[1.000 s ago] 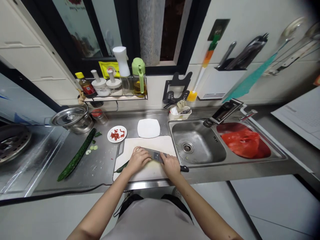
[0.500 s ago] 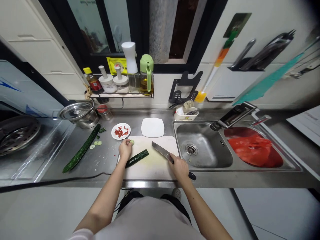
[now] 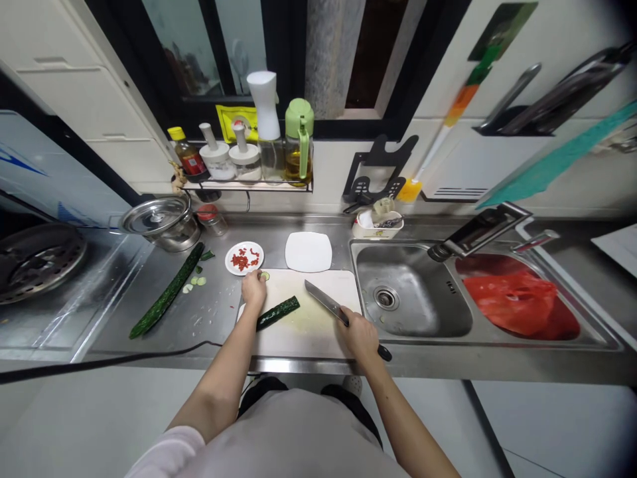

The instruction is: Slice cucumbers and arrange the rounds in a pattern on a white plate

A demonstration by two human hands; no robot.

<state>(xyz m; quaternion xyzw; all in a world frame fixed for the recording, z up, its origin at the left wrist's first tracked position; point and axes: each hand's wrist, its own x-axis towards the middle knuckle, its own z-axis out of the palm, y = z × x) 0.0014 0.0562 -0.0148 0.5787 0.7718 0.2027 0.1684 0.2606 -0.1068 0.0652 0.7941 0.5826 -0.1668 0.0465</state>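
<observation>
My left hand (image 3: 254,290) is closed at the far left corner of the white cutting board (image 3: 279,345), its fingertips on a thin cucumber slice (image 3: 265,275). A cut length of cucumber (image 3: 277,313) lies on the board, its near end partly behind my left forearm. My right hand (image 3: 360,337) grips the black handle of a kitchen knife (image 3: 324,299). The blade points away and to the left, over the right half of the board, apart from the cucumber. Just beyond the left hand sits a small white plate (image 3: 229,263) of chopped red pieces.
A whole cucumber (image 3: 166,292) lies on the steel counter at left, beside cucumber ends and slices (image 3: 201,281). An unloaded white plate (image 3: 308,252) stands behind the board. At right is the sink (image 3: 418,299), with a red plastic bag (image 3: 512,302) in its second basin.
My left hand has moved slightly away from me with the cucumber slice, toward the board's far edge. The knife and right hand stay nearly in place. The view has shifted a little.
</observation>
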